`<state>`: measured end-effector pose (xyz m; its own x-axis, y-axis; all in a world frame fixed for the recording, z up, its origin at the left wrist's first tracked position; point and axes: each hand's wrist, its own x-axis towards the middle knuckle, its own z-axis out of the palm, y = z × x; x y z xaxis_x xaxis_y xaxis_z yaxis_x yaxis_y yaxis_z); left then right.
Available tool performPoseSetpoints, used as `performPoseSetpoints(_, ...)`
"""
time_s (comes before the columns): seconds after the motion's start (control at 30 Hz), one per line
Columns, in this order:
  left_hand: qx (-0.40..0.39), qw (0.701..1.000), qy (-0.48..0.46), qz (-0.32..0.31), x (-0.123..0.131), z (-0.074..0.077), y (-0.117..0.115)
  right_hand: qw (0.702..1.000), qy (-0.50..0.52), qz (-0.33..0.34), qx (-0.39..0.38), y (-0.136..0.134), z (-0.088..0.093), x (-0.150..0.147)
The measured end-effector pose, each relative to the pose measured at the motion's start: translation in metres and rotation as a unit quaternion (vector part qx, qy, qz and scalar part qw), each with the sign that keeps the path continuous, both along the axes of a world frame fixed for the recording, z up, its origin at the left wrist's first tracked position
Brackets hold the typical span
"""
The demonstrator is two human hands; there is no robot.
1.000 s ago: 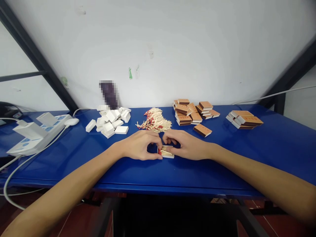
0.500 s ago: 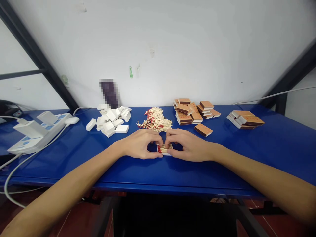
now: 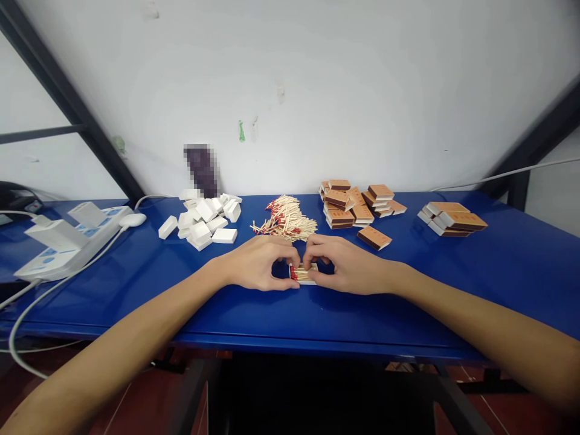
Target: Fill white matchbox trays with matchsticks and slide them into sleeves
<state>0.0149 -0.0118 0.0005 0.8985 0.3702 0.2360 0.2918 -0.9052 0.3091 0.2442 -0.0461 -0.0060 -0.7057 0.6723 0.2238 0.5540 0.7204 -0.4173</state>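
Note:
Between my hands, a small white matchbox tray [image 3: 310,283] lies on the blue table, filled with red-tipped matches [image 3: 299,274]. My left hand [image 3: 260,263] grips the tray's left end, thumb at the near side and fingers at the far side. From the right, my right hand [image 3: 339,264] has its thumb and bent fingers closed on the tray's right part, touching the matches. The fingertips partly hide the tray. A loose heap of matches [image 3: 290,219] lies just beyond my hands.
White trays [image 3: 206,210] are piled at the back left. Orange-brown matchbox sleeves [image 3: 339,199] lie in a pile right of the matches, one sleeve [image 3: 374,237] nearer. More matchboxes [image 3: 453,219] are stacked at right. A power strip [image 3: 67,260] with cables stands on the left.
My right thumb has shifted slightly upward over the matches, showing more of the tray's near edge. My left hand keeps its hold on the tray.

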Motion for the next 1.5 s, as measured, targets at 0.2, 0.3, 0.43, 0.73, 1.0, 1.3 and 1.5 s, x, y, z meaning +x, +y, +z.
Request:
performPoseSetpoints(0.2,0.003,1.000,0.000,0.001,0.000,0.000,0.000,1.000,-0.009,-0.012,0.003,0.000,0.002,0.001)
performPoseSetpoints(0.3,-0.003,1.000,-0.004,-0.001,0.000,0.000,0.000,1.000,0.003,-0.007,-0.014,0.000,0.002,0.001)
performPoseSetpoints(0.43,-0.002,1.000,-0.008,-0.005,0.000,0.000,0.000,0.999,0.031,-0.011,-0.037,0.002,0.001,-0.001)
performPoseSetpoints(0.73,-0.005,1.000,-0.002,0.000,0.000,0.000,0.000,0.999,0.036,-0.017,-0.019,0.002,0.000,-0.001)
performPoseSetpoints(1.0,-0.022,0.999,-0.026,-0.004,0.001,-0.001,0.000,0.998,0.042,-0.009,-0.050,0.000,-0.001,-0.006)
performPoseSetpoints(1.3,-0.008,1.000,-0.022,-0.002,0.003,-0.002,-0.002,0.996,0.040,-0.033,-0.066,-0.001,-0.004,-0.011)
performPoseSetpoints(1.5,-0.013,1.000,-0.025,0.000,0.001,0.002,-0.001,0.994,0.082,-0.029,-0.070,0.000,-0.004,-0.010)
